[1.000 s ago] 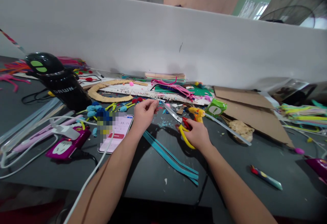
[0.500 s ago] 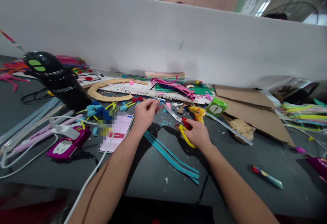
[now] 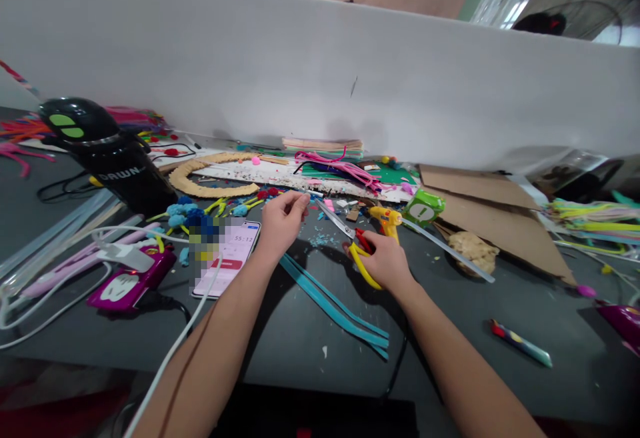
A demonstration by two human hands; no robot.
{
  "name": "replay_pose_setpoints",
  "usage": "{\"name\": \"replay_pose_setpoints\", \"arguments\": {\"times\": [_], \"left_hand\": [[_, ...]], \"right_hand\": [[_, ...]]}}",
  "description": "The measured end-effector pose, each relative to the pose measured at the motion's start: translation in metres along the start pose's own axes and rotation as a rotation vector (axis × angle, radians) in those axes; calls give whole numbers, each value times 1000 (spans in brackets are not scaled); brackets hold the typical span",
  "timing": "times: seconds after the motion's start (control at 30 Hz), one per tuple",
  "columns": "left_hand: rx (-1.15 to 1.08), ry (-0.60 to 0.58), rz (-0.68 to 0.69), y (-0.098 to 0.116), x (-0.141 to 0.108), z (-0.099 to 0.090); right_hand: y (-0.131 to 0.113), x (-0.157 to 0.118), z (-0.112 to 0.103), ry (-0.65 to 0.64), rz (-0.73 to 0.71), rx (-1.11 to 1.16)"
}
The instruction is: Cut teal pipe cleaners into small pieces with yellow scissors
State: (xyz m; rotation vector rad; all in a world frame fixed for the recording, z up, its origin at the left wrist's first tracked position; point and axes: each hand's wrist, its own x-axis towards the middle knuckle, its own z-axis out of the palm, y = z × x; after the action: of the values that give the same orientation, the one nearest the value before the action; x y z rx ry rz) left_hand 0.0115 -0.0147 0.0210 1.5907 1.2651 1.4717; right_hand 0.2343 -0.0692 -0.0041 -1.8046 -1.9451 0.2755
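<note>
Yellow-and-red scissors (image 3: 343,226) sit in our right hand (image 3: 384,261), fingers curled round the handles, blades angled toward our left hand (image 3: 283,225), fingertips closed (any pinched piece is too small to tell), presumably so both meet above the blue scraps (image 3: 321,241).

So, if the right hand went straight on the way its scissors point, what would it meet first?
Likely the small pale strip by the left hand, just past the tips of the scissors; depth is unclear.
</note>
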Motion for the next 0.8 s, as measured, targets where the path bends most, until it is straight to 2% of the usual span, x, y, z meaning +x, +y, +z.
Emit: {"name": "replay_pose_setpoints", "arguments": {"times": [0.8], "left_hand": [[16,-14,23,-1,0,1]], "right_hand": [[3,1,6,-19,-15,13]]}}
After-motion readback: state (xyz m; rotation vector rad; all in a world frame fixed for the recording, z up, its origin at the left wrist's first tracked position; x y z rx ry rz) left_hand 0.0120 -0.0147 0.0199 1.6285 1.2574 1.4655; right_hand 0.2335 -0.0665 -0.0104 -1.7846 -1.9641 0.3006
